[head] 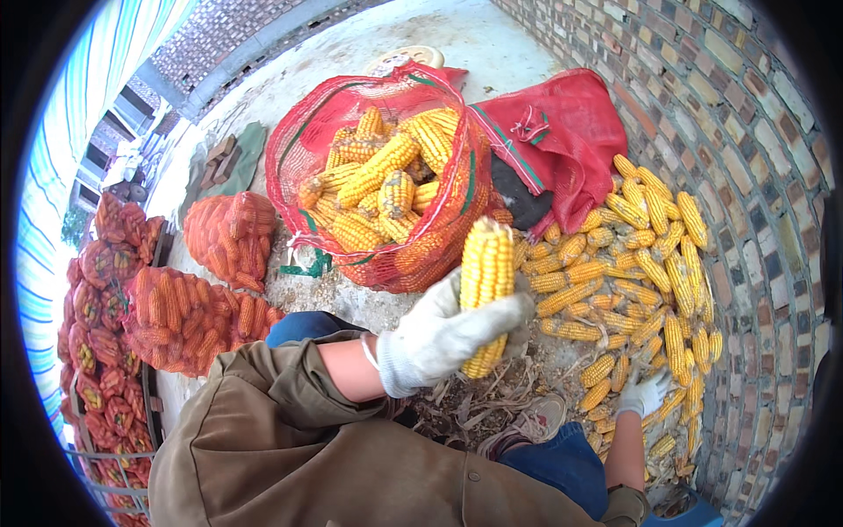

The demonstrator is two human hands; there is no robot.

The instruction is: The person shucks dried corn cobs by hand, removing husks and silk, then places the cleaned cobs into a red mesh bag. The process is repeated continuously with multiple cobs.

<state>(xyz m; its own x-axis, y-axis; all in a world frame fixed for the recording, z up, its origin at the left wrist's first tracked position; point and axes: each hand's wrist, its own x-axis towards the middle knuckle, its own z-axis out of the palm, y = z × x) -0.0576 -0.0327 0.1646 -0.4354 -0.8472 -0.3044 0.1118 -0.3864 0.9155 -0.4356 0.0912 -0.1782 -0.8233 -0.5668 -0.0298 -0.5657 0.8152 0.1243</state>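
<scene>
My left hand point(454, 329), in a white work glove, holds a yellow ear of corn point(487, 277) upright. Just beyond it stands a red mesh sack point(421, 263), its mouth wide and full of husked ears. My right hand point(645, 394), gloved too, reaches down to the right, onto the edge of a heap of corn ears point(593, 290). Its fingers are spread and touch or nearly touch ears; whether it grips one is not plain.
A brick wall point(744, 217) runs along the right. An empty-looking red sack point(566, 132) lies beyond the heap. Filled mesh sacks point(230, 234) stand at the left, near bricks point(220, 161) on a green cloth. Dry husks point(461, 408) litter the ground by my shoe.
</scene>
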